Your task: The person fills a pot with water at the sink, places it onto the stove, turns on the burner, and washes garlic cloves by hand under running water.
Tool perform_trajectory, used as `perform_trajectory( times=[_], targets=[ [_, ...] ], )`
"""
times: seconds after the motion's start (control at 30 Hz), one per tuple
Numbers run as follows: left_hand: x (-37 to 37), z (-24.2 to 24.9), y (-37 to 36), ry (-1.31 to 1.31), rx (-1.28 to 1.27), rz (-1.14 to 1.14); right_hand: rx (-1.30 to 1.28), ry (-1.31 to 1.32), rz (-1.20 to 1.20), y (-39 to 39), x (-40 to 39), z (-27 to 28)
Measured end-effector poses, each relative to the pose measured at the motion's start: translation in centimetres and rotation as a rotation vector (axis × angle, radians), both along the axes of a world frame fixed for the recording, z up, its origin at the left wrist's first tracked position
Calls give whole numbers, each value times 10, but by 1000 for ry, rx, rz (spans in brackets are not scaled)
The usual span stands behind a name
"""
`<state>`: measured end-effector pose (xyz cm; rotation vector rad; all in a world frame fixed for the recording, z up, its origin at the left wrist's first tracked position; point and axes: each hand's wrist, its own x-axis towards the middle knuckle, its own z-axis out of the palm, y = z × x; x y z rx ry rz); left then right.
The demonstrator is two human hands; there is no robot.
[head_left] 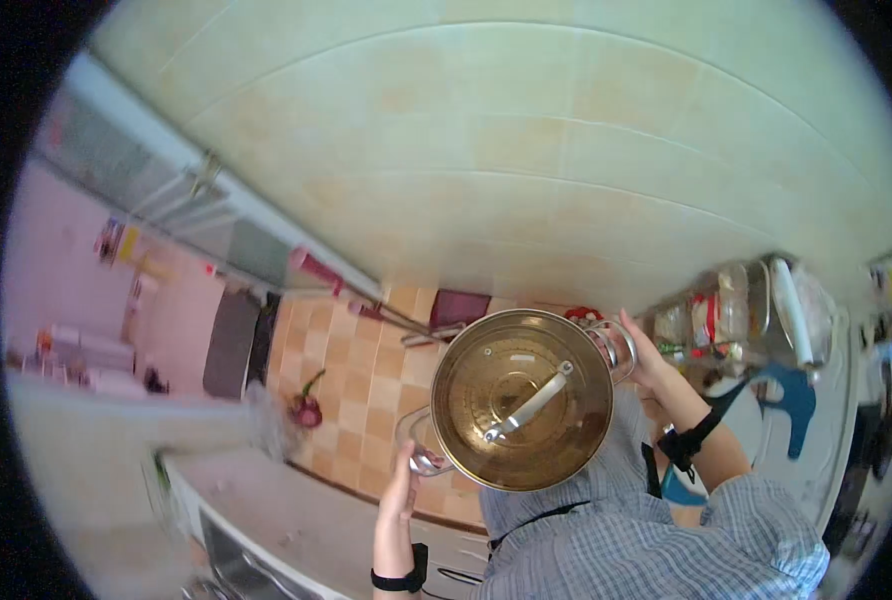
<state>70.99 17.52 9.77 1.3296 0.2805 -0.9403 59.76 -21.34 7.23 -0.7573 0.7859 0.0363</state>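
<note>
A round metal pot (440,445) with a see-through, amber-tinted lid (486,375) is held up in front of my body, above the tiled floor. A pale strap handle (529,404) crosses the lid's middle. My left hand (403,485) is closed on the wire loop handle at the pot's lower left. On the opposite side, my right hand (644,356) grips the other loop handle. Some fingers of both hands are hidden behind the handles and the pot's rim. Through the lid I cannot make out any contents.
On the right, a white surface (816,450) carries clear food packages (711,310) and a blue item (794,405). A purple-red object (307,411) lies on the tiled floor (366,380). Pink-handled poles (316,268) lean near the doorway. A white counter (276,480) runs along the lower left.
</note>
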Motion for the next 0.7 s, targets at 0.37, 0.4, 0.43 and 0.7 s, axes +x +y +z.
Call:
perform_trajectory(
  times=[0.37, 0.4, 0.43, 0.7],
  targets=[
    [113, -90, -83, 75, 270, -518, -73, 174, -194, 10, -53, -112],
    [116, -107, -86, 96, 290, -522, -50, 192, -194, 14, -56, -125],
    [118, -131, -92, 90, 315, -579, -85, 216, -193, 14, -60, -137],
    [128, -272, -121, 227, 382, -524, -149, 251, -197, 19, -69, -239]
  ],
)
